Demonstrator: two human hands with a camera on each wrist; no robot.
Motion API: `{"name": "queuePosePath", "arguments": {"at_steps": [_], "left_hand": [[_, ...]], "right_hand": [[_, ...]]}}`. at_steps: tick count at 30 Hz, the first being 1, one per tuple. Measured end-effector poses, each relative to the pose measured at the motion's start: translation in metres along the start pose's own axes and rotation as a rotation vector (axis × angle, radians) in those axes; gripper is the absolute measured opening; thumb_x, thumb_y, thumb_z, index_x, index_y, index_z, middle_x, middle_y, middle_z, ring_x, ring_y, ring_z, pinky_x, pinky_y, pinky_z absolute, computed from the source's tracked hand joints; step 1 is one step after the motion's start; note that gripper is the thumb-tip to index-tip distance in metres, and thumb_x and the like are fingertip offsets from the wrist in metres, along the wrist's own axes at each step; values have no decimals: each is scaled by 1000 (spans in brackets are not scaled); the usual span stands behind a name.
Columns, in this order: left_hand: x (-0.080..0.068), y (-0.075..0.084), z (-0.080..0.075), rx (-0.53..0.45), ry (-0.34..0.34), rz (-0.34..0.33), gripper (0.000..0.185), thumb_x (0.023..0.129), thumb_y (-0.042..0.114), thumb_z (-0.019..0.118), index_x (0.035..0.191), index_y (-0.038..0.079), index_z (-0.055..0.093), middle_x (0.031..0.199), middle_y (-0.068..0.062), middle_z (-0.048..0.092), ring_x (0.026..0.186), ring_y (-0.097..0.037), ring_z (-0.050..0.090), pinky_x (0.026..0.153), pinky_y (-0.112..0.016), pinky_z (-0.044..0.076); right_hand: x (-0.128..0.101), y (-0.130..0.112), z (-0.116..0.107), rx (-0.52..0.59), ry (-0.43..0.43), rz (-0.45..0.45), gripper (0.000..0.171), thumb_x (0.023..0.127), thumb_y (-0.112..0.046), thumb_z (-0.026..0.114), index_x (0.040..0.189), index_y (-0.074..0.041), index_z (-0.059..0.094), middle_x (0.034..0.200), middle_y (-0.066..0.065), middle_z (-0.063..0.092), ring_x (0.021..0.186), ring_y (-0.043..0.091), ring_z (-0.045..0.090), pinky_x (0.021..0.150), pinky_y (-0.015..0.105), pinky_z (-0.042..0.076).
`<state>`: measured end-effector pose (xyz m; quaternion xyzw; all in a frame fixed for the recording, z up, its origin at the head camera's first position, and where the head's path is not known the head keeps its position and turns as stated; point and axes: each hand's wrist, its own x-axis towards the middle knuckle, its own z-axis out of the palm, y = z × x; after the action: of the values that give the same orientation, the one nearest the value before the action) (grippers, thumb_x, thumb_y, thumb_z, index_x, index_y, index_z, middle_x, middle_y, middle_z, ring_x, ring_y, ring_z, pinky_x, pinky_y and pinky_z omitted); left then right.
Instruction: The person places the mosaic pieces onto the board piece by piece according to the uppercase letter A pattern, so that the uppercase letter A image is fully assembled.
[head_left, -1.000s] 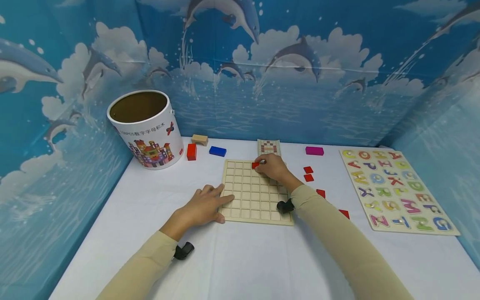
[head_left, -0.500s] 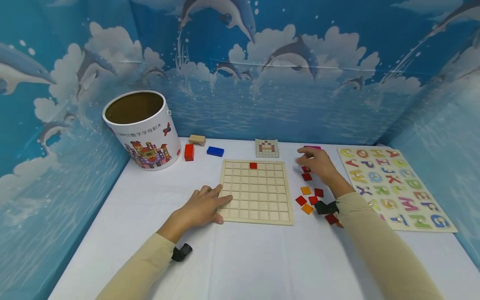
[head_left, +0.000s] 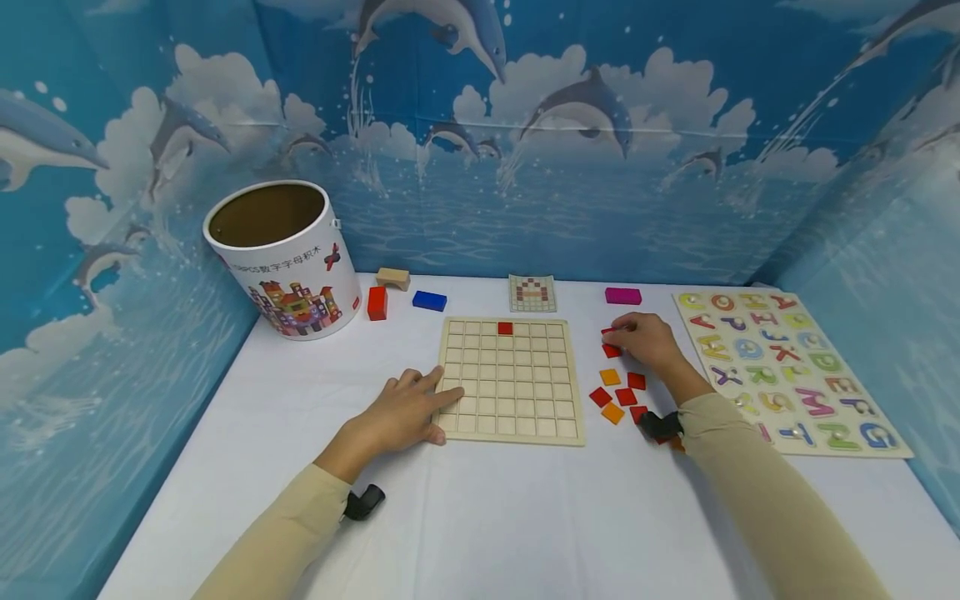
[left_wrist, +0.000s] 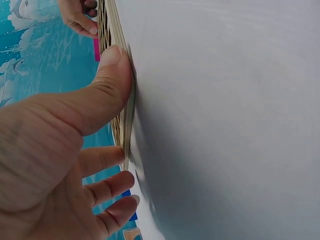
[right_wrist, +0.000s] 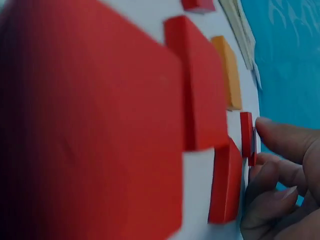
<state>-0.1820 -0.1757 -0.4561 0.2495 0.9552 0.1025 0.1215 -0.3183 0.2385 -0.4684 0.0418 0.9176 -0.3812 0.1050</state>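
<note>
My left hand (head_left: 401, 412) rests at the left edge of a wooden grid board (head_left: 525, 388), its fingers spread over the rim. In the left wrist view the thumb (left_wrist: 112, 75) lies along the board's side. One red square tile (head_left: 506, 328) sits in the top row of the grid. Right of the board, my right hand (head_left: 651, 340) pinches a small red tile (head_left: 606, 331) at its fingertips, close over the table. Another red tile (head_left: 611, 352) lies just below. Nearer me are several loose red tiles (head_left: 626, 397) and orange tiles (head_left: 610, 377), some partly hidden by the wrist camera.
A pattern card (head_left: 532, 294) lies behind the board, with a magenta block (head_left: 622, 296) to its right. An alphabet puzzle board (head_left: 802, 379) is at the right. At the back left stand a white bucket (head_left: 300, 287), a red block (head_left: 377, 303), a blue block (head_left: 430, 301) and a wooden block (head_left: 393, 278).
My right hand has let go of the red tile in the grid's top row, moved right and come down to a loose red tile. My left hand stays on the board.
</note>
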Motion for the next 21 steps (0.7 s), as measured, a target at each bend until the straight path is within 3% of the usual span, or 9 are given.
{"name": "queuePosePath", "arguments": {"at_steps": [11,15,21], "left_hand": [[0,0,-2,-2,-10,-2,76,86,45,75,155,29,47,166,-16,28,138,-35,38,98,-49,38],[0,2,-2,1,-14,0,76,86,45,75,155,29,46,166,-17,28,137,-34,39,97,-48,38],[0,3,-3,12,-19,-6,76,87,45,75,155,29,46,165,-18,29,136,-34,40,96,-46,38]], "right_hand": [[-2,-12,6,-63,33,-5,38,97,-23,68,126,-3,54,111,20,57,96,32,56,79,38,51],[0,-8,4,15,27,8,38,99,-25,67,130,-7,54,106,17,58,85,28,58,73,34,50],[3,-4,-1,257,23,38,46,99,-32,68,139,-13,55,93,13,57,74,23,56,66,30,48]]}}
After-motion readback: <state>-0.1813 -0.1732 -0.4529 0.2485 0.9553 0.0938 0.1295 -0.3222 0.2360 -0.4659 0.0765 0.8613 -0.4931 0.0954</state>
